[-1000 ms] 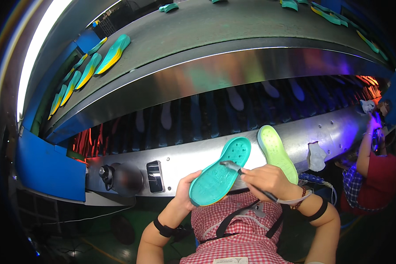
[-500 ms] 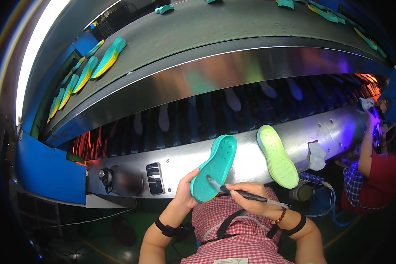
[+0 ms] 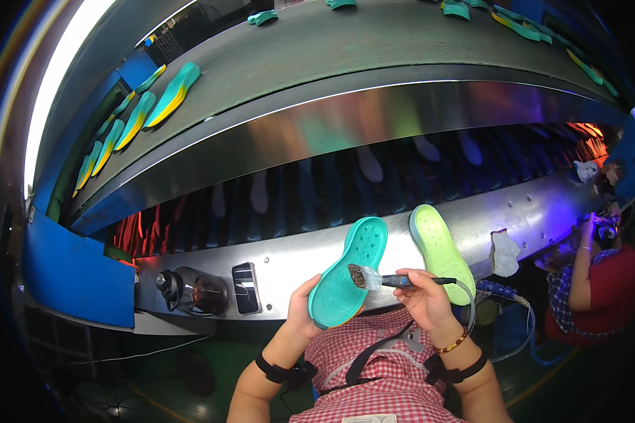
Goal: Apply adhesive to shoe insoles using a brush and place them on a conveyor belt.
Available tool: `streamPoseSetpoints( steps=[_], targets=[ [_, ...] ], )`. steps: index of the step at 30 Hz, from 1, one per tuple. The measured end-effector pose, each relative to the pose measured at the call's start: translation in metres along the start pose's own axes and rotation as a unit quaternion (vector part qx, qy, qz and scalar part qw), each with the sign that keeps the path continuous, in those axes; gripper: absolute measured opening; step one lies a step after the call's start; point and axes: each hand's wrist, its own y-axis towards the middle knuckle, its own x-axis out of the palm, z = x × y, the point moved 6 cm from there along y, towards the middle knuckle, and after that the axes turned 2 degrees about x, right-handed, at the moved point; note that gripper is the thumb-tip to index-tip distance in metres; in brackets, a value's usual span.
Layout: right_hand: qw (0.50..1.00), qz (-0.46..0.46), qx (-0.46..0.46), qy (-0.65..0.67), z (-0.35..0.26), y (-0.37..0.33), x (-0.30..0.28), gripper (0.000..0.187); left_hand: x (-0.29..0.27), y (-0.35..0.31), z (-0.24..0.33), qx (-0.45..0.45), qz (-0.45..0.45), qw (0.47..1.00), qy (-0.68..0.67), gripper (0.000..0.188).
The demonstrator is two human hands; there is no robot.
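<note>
A teal shoe sole (image 3: 337,292) is tilted in my left hand (image 3: 305,311), gripped at its lower left edge with its hollow side up and its holed end pointing away. My right hand (image 3: 425,302) grips a brush by its dark handle (image 3: 396,280); a thin tube leads from the handle's end. The brush's brown bristles (image 3: 358,276) are over the sole's middle; whether they touch it I cannot tell. Just right of the brush, a pale green sole (image 3: 442,247) lies on the metal ledge (image 3: 289,262), partly behind my right hand.
On the ledge lie a phone (image 3: 246,287), a dark-capped clear jar (image 3: 203,290) and a white cloth (image 3: 505,252). Beyond it, a dark roller conveyor (image 3: 331,173) carries soles. Teal-and-yellow soles (image 3: 173,95) sit on the upper belt (image 3: 296,56). A co-worker in red (image 3: 614,296) is at the right.
My right hand has moved up and turned, swinging the brush nearly level with its bristles higher along the teal sole. The teal sole has shifted slightly right.
</note>
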Motion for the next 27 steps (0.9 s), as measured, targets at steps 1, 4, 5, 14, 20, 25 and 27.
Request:
streamPoseSetpoints(
  steps=[1,4,5,14,20,25,27],
  targets=[
    [1.0,0.0,0.0,0.0,0.001,0.0,-0.001,0.025,0.0,0.0,-0.001,-0.004,-0.001,1.0,-0.005,0.051],
    [1.0,0.003,-0.006,-0.013,0.002,0.0,-0.004,0.024,0.0,0.002,-0.004,-0.009,-0.001,1.0,-0.001,0.051],
    [1.0,-0.002,-0.013,-0.025,0.001,0.0,-0.005,0.025,0.001,0.002,-0.005,-0.009,-0.002,1.0,-0.001,0.051],
    [0.956,0.039,-0.159,-0.242,-0.019,0.017,-0.007,0.022,0.003,0.001,-0.008,-0.003,0.012,1.0,0.013,0.051],
    [0.871,0.069,-0.249,-0.419,-0.02,0.04,0.008,0.021,0.009,0.005,-0.019,0.034,0.036,0.995,0.081,0.05],
    [0.676,-0.001,-0.403,-0.617,-0.004,0.024,0.045,0.023,0.003,0.007,-0.019,0.068,0.056,0.989,0.119,0.051],
    [0.667,-0.002,-0.419,-0.616,0.0,0.023,0.045,0.025,-0.001,0.01,-0.019,0.053,0.041,0.99,0.127,0.052]
  ],
)
